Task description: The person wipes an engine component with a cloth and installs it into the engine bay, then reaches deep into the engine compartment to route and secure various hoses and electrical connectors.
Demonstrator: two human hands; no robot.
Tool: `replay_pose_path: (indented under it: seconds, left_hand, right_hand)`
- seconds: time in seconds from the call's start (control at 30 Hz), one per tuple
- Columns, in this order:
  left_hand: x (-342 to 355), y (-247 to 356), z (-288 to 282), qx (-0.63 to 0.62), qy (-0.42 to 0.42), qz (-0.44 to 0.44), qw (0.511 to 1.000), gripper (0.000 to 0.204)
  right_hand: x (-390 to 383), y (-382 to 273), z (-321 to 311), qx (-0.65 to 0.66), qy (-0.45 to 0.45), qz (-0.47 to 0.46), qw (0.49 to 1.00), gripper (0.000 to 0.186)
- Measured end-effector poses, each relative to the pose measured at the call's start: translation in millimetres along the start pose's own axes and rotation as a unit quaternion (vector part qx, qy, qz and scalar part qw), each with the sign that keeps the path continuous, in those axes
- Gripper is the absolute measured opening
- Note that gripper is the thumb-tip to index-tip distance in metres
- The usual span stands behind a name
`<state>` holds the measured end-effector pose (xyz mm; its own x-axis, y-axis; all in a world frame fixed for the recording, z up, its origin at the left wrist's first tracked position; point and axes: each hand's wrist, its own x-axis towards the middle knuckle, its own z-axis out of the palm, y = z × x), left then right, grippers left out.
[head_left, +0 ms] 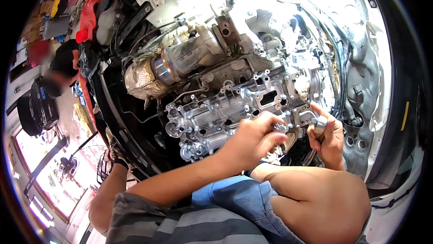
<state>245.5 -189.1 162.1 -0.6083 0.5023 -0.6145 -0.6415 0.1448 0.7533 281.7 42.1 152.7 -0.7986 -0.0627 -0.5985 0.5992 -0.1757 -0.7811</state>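
I crouch over an engine bay with a bare aluminium cylinder head (216,117) in front of me. My left hand (255,139) is closed over its right end, fingers and thumb pinching a small shiny metal part (280,127), partly hidden. To its right, my right hand (331,138) holds a short round metal cylinder (320,126) between thumb and fingers. Its index finger reaches forward beside the flat bracket-like plate (306,117) at the head's end. A rectangular port (268,98) opens in the metal just beyond my left hand.
Beyond the head lies a catalytic converter (173,66) with a heat-tinted band. Wiring (345,50) runs along the right inner wing. A red cover (95,5) drapes the left edge. Another person (65,66), a fan (70,166) and cluttered shelves are at the left.
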Motion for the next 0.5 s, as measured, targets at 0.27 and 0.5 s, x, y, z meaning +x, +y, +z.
replay_pose_path:
  seconds: [0.27, 0.5]
  left_hand:
    - [6, -3, 40, 0.092, 0.043, 0.186, 0.977, 0.026]
    - [17, 16, 42, 0.101, -0.022, 0.134, 0.986, 0.019]
  right_hand:
    - [9, -27, -1, -0.044, -0.163, 0.017, 0.986, 0.066]
    - [2, -28, -7, -0.016, -0.174, -0.038, 0.984, 0.061]
